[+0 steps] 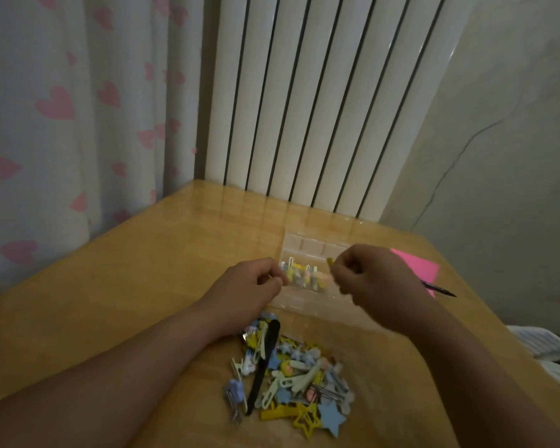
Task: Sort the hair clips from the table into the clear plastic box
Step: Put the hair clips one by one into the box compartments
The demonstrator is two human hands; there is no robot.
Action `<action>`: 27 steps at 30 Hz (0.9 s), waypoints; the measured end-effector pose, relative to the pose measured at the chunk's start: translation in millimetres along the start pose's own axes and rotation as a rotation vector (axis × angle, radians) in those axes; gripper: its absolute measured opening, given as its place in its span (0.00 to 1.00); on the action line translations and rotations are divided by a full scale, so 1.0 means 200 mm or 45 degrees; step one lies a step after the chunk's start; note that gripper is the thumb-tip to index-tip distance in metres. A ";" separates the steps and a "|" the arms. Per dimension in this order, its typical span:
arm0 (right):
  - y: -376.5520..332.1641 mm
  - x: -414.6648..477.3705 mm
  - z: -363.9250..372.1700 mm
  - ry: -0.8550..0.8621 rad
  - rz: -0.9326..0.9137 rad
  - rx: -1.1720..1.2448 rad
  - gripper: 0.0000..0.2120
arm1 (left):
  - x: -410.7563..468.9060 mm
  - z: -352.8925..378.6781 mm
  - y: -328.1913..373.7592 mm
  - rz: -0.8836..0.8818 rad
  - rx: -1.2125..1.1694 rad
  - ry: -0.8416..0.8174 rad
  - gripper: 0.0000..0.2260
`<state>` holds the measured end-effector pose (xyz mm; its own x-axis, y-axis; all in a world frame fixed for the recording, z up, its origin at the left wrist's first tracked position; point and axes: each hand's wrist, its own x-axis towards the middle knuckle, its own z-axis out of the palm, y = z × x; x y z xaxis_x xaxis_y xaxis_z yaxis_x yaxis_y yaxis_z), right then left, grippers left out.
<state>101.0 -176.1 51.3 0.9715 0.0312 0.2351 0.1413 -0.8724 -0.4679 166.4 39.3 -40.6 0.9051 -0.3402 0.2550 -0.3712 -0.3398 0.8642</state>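
Pinching a small yellow hair clip (329, 261) between thumb and forefinger, the right hand (369, 279) is hovering over the clear plastic box (307, 245), which is sitting on the wooden tabletop (143, 270) toward its far side. The left hand (256, 279) is lying at the box's left edge with fingers curled; whether it is gripping the box or anything else cannot be told. Sorted clips (304, 274) are lying in the box's middle row, side by side, long axes running from near to far. The unsorted pile of hair clips (291, 373) is lying on the tabletop nearer the person, between the forearms: stars, bars and snap clips in yellow, blue and cream, pointing every way. One long black clip (265, 367) is crossing the pile with its axis running near to far. Handling, as judged: each piece is looking light, stiff and smooth, plastic or thin metal, best taken by a fingertip pinch across the middle of its body. Of the held clip only a short tip is showing, pointing up and away; its long axis is hidden. A pink sheet (417, 266) and a pen (440, 289) are lying just right of the box.
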 end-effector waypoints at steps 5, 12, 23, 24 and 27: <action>0.15 0.29 -0.02 -0.092 0.373 0.002 0.12 | 0.01 0.00 -0.01 -0.001 0.010 0.009 0.09; 0.18 0.48 0.04 -0.295 0.618 -0.235 0.11 | 0.01 0.00 -0.01 -0.004 0.019 0.009 0.09; 0.13 0.37 0.03 -0.021 0.403 -0.172 0.13 | -0.01 -0.01 0.02 -0.014 0.033 -0.008 0.08; 0.11 0.30 0.02 0.070 0.299 -0.121 0.13 | -0.01 -0.01 0.02 -0.018 0.033 -0.013 0.08; 0.04 0.05 0.00 0.017 0.073 0.012 0.11 | -0.01 0.00 0.02 -0.017 0.023 -0.016 0.08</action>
<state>111.9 -182.5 49.2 0.9754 -0.0249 0.2189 0.0876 -0.8678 -0.4892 163.0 39.9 -38.2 0.9074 -0.3462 0.2381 -0.3628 -0.3598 0.8596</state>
